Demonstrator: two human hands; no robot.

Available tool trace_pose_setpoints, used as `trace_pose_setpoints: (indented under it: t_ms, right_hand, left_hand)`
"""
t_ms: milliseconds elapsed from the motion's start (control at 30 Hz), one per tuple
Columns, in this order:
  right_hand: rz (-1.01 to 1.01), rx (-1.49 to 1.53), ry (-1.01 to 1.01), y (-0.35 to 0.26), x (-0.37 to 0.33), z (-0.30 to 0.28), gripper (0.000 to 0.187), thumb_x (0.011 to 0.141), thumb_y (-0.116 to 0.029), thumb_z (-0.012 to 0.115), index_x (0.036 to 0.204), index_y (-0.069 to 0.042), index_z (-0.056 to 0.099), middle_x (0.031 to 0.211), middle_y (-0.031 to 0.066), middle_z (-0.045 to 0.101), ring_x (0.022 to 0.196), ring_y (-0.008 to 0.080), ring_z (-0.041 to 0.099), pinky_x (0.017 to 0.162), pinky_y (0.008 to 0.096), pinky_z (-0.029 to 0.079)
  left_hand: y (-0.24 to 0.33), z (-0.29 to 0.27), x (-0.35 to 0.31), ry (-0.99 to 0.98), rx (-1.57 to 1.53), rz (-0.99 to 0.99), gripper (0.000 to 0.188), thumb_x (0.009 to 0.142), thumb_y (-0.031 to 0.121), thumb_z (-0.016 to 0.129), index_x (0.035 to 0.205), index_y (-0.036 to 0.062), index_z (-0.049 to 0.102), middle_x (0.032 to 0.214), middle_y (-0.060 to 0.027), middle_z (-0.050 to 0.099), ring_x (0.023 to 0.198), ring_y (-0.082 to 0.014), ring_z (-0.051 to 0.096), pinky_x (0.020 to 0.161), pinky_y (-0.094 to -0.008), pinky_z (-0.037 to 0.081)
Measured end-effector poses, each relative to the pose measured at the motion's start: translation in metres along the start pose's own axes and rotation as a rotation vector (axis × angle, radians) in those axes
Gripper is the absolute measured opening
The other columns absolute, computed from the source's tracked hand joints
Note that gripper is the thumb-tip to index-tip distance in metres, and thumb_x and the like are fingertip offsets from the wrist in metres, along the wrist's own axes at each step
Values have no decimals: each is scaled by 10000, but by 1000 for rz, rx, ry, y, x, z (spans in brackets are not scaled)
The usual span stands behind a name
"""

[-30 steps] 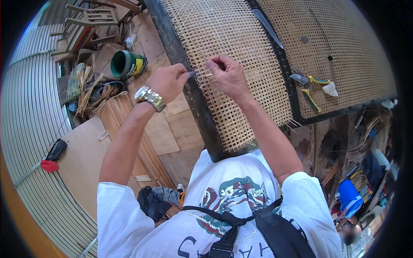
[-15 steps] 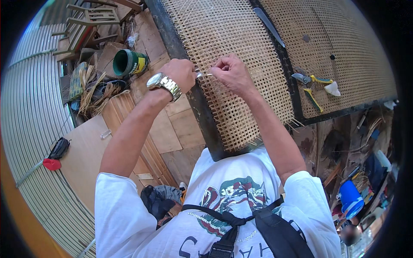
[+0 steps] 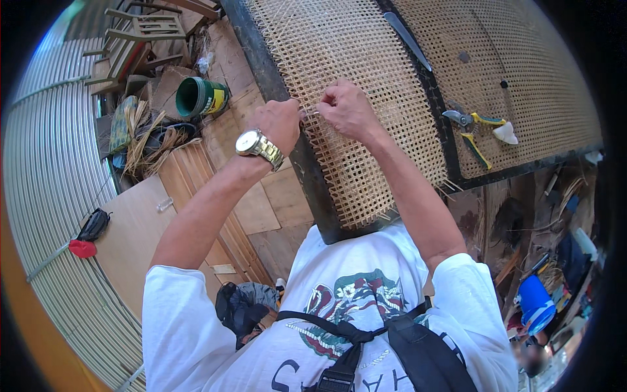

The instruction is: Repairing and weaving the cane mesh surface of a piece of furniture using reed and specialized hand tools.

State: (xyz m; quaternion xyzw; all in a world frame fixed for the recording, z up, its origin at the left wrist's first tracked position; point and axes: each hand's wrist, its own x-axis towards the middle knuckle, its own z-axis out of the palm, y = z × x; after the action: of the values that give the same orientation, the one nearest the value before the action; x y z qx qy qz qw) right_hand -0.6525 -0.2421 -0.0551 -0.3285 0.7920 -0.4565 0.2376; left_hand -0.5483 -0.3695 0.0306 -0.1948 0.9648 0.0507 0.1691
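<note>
A woven cane panel (image 3: 366, 163) of open mesh stretches over a dark wooden frame (image 3: 312, 186) against my front. At its left edge my left hand (image 3: 275, 125), with a metal-banded watch on the wrist, is closed; its fingertips are mostly hidden. Just over the mesh, my right hand (image 3: 349, 111) has thumb and forefinger pinched together. Between the two hands runs a short pale cane strand (image 3: 311, 114), gripped by the right fingers and reaching the left fingertips. Loose strand ends stick out at the panel's near right corner.
On the second cane panel (image 3: 516, 59) to the right lie yellow-handled pruning shears (image 3: 467, 119), a white lump (image 3: 505, 133) and a dark knife (image 3: 408, 40). A green bucket (image 3: 193, 98) lies tipped at left, near wooden chairs (image 3: 147, 27). A blue bucket (image 3: 535, 302) stands lower right.
My left wrist has shifted slightly right and down, turning the watch face more upward. My right hand has moved slightly up and left. Both hands stay by the panel's left edge.
</note>
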Motion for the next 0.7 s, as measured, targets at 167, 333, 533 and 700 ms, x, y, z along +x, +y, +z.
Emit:
trace_pose_setpoints:
  t_ms: [167, 333, 533, 700]
  right_hand:
    - [43, 67, 3, -3, 0, -2, 185, 792, -194, 646, 772, -26, 719, 926, 186, 646, 923, 313, 646, 854, 396, 527]
    - [7, -28, 4, -5, -2, -3, 211, 812, -223, 684, 792, -16, 716, 935, 165, 638, 872, 302, 652, 809, 384, 527]
    - [72, -94, -47, -18, -3, 8, 235, 831, -252, 689, 812, -18, 712, 961, 169, 620, 873, 323, 644, 811, 414, 522]
    - [27, -188, -75, -33, -11, 7, 224, 850, -234, 674, 828, -13, 701, 958, 175, 603, 867, 345, 639, 806, 430, 520]
  left_hand:
    - [-2, 0, -9, 31, -13, 8, 259, 967, 305, 600, 899, 61, 656, 778, -212, 680, 783, -414, 678, 677, -507, 530]
    - [-2, 2, -4, 38, 5, 22, 263, 976, 308, 588, 906, 62, 650, 781, -212, 675, 795, -415, 676, 680, -505, 527]
    - [-9, 2, 1, -22, -88, -11, 261, 958, 314, 608, 935, 66, 685, 831, -214, 692, 815, -408, 677, 693, -492, 533]
    - [-33, 3, 26, -270, -357, -98, 330, 939, 358, 588, 935, 65, 742, 912, -209, 712, 833, -398, 690, 786, -489, 537]
